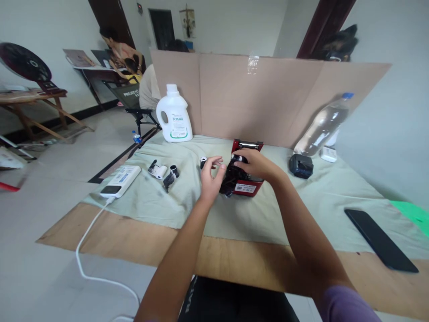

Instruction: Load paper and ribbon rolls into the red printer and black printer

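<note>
In the head view, a red and black box-like device (246,188) with a white label sits at the middle of the cloth, its red lid (248,145) raised at the back. My right hand (253,163) grips a small roll with a dark outer layer (237,159) over the device. Loose black sheet (228,179) hangs beside it on the left. My left hand (212,176) is just left of that, fingers apart and slightly curled, seemingly holding nothing. Behind it stands another small roll (203,162). Further left lie more small rolls (157,170), partly wrapped in black (170,176).
A white power strip (122,181) with a cable lies at left. A white jug (174,114) and cardboard screen (251,98) stand behind. At right are a clear bottle (323,125), black case (300,166) and dark phone (378,239). People sit beyond.
</note>
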The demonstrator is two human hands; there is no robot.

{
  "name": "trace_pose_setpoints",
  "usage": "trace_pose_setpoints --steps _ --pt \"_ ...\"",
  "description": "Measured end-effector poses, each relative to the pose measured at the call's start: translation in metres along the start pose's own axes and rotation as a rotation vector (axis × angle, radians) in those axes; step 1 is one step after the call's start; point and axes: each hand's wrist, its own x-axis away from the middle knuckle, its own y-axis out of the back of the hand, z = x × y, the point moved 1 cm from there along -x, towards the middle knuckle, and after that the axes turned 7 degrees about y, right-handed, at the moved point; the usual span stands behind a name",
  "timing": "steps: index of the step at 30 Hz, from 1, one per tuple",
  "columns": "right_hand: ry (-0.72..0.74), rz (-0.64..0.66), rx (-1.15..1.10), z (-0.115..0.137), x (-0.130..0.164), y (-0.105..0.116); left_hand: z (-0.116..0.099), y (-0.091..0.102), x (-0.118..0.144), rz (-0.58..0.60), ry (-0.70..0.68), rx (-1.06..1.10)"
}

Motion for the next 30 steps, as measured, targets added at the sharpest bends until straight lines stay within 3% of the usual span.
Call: trace_pose_setpoints --steps 3,7,12,17,24,30 --pt "0.051 -0.1 -0.104 0.013 0.0 -0.01 -0.002 0.006 -0.006 0.129 0.069 0.04" --pt "0.051 -0.183 -0.271 0.009 0.003 -0.017 0.002 0.011 -0.012 0.159 0.142 0.12" --pt "0.044 -0.18 -0.4 0.001 0.009 -0.021 0.001 0.01 -0.012 0.098 0.184 0.211" --pt "0.047 -0.319 -0.391 0.006 0.01 -0.024 0.0 0.009 -0.009 0.032 0.252 0.302" --pt "0.037 -0.494 -0.489 0.006 0.008 -0.035 0.009 0.01 -0.01 0.057 0.301 0.374" --pt "0.034 -0.474 -0.702 0.007 0.006 -0.043 0.016 0.009 -0.011 0.091 0.268 0.343"
